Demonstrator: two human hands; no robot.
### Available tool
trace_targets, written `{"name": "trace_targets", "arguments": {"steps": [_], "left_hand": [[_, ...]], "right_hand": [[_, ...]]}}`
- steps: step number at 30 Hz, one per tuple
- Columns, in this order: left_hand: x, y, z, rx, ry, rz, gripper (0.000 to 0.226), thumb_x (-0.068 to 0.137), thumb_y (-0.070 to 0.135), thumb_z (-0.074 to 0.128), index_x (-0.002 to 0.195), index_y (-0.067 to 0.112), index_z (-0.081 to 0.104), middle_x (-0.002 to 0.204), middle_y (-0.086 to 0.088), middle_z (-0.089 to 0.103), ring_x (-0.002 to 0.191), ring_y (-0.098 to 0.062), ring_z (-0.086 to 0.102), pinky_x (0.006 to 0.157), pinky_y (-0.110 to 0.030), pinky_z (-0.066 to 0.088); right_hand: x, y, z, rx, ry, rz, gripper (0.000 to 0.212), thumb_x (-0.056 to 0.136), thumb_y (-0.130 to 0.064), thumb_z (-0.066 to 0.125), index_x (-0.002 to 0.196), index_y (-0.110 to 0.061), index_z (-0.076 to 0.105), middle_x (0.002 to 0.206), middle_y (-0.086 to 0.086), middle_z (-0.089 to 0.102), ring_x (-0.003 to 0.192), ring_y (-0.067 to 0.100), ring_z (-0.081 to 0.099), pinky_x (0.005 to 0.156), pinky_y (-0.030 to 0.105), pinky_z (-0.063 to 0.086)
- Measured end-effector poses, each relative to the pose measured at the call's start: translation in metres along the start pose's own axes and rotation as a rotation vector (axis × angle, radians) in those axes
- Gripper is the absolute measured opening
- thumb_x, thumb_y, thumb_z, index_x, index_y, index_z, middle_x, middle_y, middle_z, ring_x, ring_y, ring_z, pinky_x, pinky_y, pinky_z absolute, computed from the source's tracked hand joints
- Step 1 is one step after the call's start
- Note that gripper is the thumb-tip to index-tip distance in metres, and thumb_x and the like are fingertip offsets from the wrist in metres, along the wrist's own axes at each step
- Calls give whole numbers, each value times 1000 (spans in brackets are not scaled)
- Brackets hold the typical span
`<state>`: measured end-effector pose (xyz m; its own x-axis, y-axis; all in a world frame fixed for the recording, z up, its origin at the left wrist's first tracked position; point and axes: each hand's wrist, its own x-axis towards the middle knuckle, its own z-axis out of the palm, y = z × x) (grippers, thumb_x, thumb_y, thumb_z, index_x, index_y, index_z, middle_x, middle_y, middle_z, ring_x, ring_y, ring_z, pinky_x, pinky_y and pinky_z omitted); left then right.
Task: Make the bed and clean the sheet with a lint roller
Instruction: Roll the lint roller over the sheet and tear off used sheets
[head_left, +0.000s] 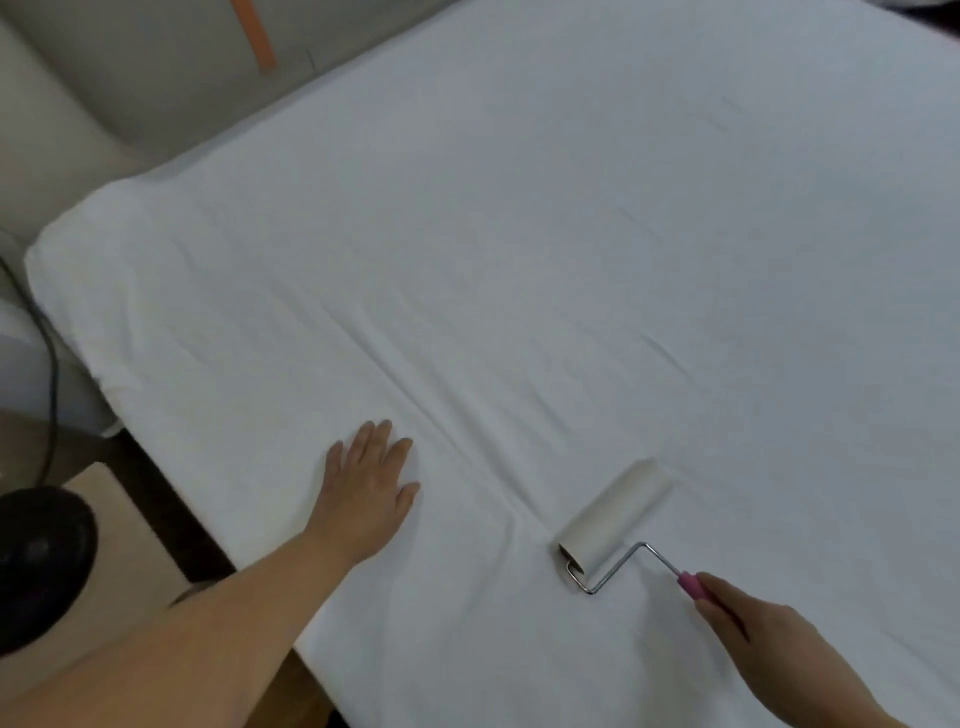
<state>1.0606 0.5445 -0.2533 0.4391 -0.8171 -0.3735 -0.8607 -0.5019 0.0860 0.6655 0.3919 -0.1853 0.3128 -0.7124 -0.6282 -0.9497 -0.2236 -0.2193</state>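
The left hand (366, 486) lies flat with straight fingers on the white sheet (519, 260). To its right, the right hand (748, 623) grips the pink handle of the lint roller (615, 512), which rests on the sheet.

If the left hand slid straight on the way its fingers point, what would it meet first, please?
The left hand, flat on the white sheet, points up the bed. Its way looks free: only shallow wrinkles lie ahead, then probably the beige upholstered headboard.

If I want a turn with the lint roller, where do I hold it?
Hold the lint roller by its pink handle, coming from the near right, where the right hand grips it now. The thin wire frame points that end toward you, and the sticky drum lies on the sheet.
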Motion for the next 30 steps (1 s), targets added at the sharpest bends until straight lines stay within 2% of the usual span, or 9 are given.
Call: {"name": "trace_targets", "arguments": {"steps": [3,7,10,14,16,22,30], "left_hand": [[37,-24,-3,17,58,-194,69,100,57,22,157,20,11,166,-9,0,152,-26,-6,120,-56,1],[78,-72,-8,10,101,-389,84,91,71,5,158,21,3,165,-12,-4,152,-31,-8,117,-63,0],[102,-99,-8,3,142,-362,88,86,75,-3,158,24,2,166,-11,-4,152,-31,-7,117,-63,-1],[136,-125,-13,-29,261,-290,78,93,68,9,157,24,17,165,-9,11,152,-30,5,117,-64,5],[160,-146,-20,-40,295,-296,77,93,64,12,156,21,23,164,-9,16,152,-29,8,117,-63,8],[226,-221,-40,-51,373,-391,71,94,58,20,156,24,24,165,-9,13,152,-28,6,116,-64,7],[239,-230,-24,-57,415,-414,74,94,49,29,156,10,22,165,-10,10,153,-26,4,118,-62,9]], "right_hand": [[30,-38,-7,-17,-36,-52,53,81,-80,21,114,-53,53,107,-15,71,103,11,64,79,25,47],[85,-111,-16,-28,-38,-145,65,77,-83,11,111,-46,52,92,-10,70,86,10,64,77,30,53],[126,-178,-21,-37,-7,-224,62,82,-78,14,111,-41,54,93,-8,69,81,14,62,73,31,52],[182,-275,-22,-33,5,-323,47,97,-66,23,105,-36,58,88,-7,64,81,19,59,72,35,51],[207,-322,-20,-21,14,-361,46,98,-65,24,100,-33,58,83,-7,61,80,20,59,69,34,49],[284,-456,-15,-26,84,-438,45,102,-57,27,98,-26,59,81,-6,55,81,25,56,64,33,39],[362,-607,-16,0,135,-514,37,103,-46,33,96,-20,58,76,-5,48,74,24,49,63,31,32]]}}
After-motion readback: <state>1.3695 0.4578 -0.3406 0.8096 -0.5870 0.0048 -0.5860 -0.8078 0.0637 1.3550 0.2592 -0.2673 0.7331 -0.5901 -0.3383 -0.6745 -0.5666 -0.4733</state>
